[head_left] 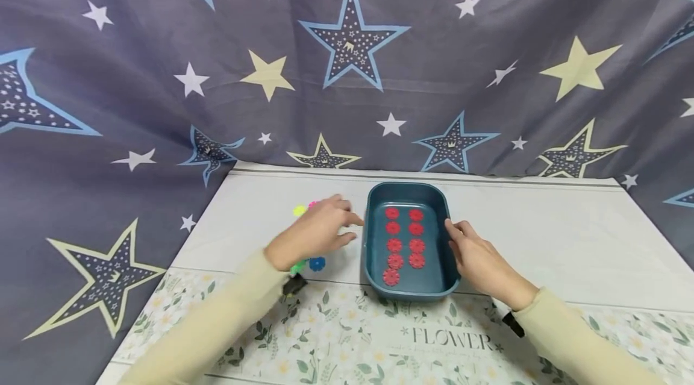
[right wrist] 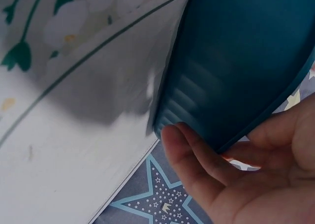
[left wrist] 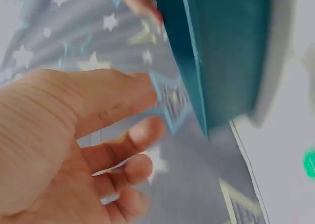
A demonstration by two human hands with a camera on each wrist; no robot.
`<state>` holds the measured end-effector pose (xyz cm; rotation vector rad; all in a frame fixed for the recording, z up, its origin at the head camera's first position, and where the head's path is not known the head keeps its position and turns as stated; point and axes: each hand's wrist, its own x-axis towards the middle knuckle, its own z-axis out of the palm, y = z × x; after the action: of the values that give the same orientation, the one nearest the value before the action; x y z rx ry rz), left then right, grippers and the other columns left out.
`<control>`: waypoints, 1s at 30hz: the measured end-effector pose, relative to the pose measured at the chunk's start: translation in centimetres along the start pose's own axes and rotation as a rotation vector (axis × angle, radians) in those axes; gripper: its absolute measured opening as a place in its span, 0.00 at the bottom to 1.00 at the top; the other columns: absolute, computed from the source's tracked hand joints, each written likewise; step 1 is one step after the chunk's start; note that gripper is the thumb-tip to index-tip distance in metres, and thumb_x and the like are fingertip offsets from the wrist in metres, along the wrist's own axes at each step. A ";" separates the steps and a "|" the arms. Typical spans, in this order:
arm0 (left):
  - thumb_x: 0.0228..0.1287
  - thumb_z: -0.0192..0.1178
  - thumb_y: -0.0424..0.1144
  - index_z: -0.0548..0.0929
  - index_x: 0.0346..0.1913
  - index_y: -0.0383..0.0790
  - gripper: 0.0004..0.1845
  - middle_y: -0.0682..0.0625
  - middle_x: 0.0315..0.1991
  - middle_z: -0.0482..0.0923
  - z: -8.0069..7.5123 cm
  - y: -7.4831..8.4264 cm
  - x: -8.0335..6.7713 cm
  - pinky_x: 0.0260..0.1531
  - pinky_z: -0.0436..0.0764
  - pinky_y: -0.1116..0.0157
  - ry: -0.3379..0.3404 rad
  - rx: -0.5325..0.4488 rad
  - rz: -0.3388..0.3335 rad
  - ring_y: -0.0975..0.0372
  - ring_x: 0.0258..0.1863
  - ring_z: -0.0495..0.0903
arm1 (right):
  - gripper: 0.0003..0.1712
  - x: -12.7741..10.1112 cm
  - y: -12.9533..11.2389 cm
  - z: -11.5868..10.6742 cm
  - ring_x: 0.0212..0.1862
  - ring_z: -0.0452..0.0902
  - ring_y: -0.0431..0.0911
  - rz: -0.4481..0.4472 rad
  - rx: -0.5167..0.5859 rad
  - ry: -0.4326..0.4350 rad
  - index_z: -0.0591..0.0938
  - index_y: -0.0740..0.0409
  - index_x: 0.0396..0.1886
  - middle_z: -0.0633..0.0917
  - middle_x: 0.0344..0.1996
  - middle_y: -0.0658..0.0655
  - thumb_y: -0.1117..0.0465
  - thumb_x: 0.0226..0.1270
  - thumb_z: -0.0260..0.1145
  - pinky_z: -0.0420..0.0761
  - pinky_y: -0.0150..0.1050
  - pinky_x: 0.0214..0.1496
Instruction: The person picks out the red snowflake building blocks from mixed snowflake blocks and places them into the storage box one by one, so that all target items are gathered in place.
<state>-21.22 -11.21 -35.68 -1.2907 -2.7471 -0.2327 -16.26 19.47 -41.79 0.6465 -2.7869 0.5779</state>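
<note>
At the right wall of the teal tray (head_left: 434, 192), right hand (head_left: 479, 261), grip curled over the rim, thumb inside, fingers (right wrist: 189, 157) outside. Just beside the left wall, left hand (head_left: 314, 231), grip loose and holding nothing, fingertips (left wrist: 142, 130) near the rim. Inside the tray, red flower discs (head_left: 403, 243) in two columns. Under and beside the left hand on the table (head_left: 569, 240), yellow, pink, green and blue discs (head_left: 317, 263).
</note>
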 end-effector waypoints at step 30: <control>0.53 0.69 0.33 0.73 0.32 0.43 0.12 0.55 0.23 0.68 4.1 -8.7 -13.9 0.24 0.68 0.67 -0.173 -0.217 -0.394 0.64 0.23 0.66 | 0.26 0.1 -0.2 0.1 0.23 0.67 0.39 0.030 0.000 -0.008 0.67 0.75 0.63 0.74 0.46 0.64 0.72 0.66 0.58 0.67 0.33 0.20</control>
<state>-19.19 -26.49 -42.65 -0.8249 -3.1824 -0.4817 -16.32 19.23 -41.79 0.6086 -2.8083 0.5822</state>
